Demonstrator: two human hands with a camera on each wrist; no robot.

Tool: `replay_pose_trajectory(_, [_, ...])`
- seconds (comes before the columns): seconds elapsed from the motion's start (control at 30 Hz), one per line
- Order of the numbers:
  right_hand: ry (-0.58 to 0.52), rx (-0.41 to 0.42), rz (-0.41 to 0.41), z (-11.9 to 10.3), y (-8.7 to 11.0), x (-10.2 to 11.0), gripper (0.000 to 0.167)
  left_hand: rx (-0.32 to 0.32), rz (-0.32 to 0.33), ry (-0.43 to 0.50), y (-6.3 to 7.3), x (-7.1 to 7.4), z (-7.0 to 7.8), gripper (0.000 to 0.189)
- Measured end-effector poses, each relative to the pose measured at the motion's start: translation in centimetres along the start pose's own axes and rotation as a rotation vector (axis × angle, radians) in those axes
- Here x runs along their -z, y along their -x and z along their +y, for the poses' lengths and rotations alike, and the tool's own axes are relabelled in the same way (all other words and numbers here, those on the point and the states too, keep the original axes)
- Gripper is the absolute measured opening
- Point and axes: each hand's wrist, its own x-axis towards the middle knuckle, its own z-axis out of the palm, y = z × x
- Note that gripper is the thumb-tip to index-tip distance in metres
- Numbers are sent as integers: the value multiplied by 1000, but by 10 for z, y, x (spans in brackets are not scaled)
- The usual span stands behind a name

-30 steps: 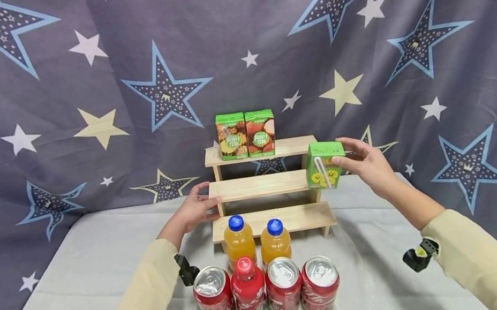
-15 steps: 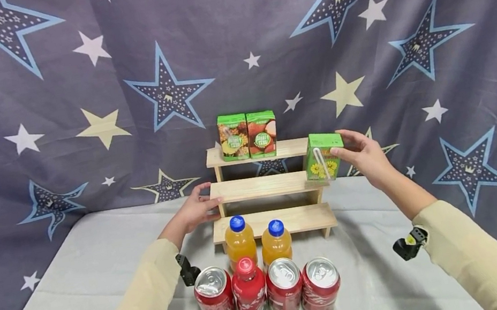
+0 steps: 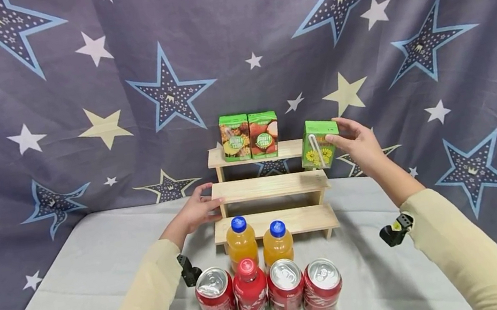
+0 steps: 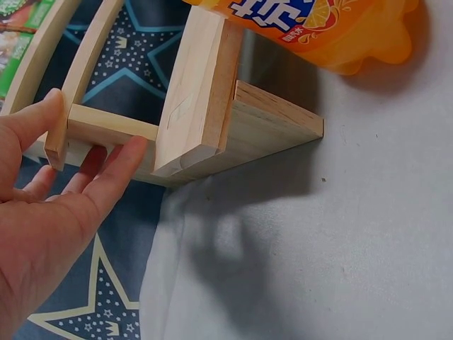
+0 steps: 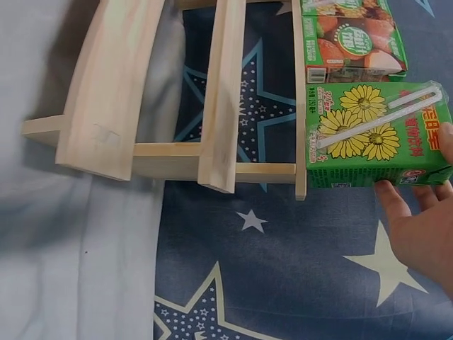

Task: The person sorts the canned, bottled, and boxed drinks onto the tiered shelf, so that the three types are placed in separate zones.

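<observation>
My right hand (image 3: 359, 145) pinches a green drink carton (image 3: 320, 144) with yellow flowers and a white straw, thumb in front and fingers behind. The carton is upright at the right end of the top tier of a three-step wooden display shelf (image 3: 268, 186). In the right wrist view its base is close to the tier's edge; whether they touch I cannot tell. My left hand (image 3: 196, 209) holds the shelf's left end, thumb at the middle tier and fingers at the side support (image 4: 113, 122). Two more drink cartons, pineapple (image 3: 235, 138) and strawberry (image 3: 264, 135), stand on the top tier.
Before the shelf stand two orange drink bottles (image 3: 241, 240) with blue caps. Nearer are a red bottle (image 3: 250, 290) and red cola cans (image 3: 285, 289) in a row. A star-patterned cloth (image 3: 73, 96) hangs close behind; a pale cloth covers the table (image 3: 78, 279).
My right hand has raised the green carton from beside the middle tier up to the top tier, slightly leftward. The left hand stays on the shelf.
</observation>
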Motion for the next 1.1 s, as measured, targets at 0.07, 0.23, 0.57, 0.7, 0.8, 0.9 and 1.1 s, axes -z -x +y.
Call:
replay_pose_trajectory(0.07, [-11, -3, 4, -1, -3, -1, 67, 2, 1, 5, 0, 0, 0, 71])
replay_pose_trajectory(0.23, [-75, -6, 16, -5, -11, -5, 63, -12, -4, -1, 0, 0, 0, 71])
replay_pose_trajectory(0.57, [-146, -20, 47, -11, -25, -13, 59, -3, -3, -6, -1, 0, 0, 71])
replay_pose_trajectory(0.7, [-168, -21, 55, -11, -30, -18, 58, -4, -7, 0, -1, 0, -2, 72])
replay_pose_trajectory(0.8, [-179, -21, 52, -11, -34, -21, 58, -8, -11, 0, -1, 0, -3, 72])
replay_pose_trajectory(0.9, [-181, -23, 54, -11, -37, -24, 58, -15, -10, -5, 0, 0, -2, 71])
replay_pose_trajectory(1.1, [-167, -23, 75, -12, -43, -31, 57, -12, -12, -6, 1, 1, 0, 71])
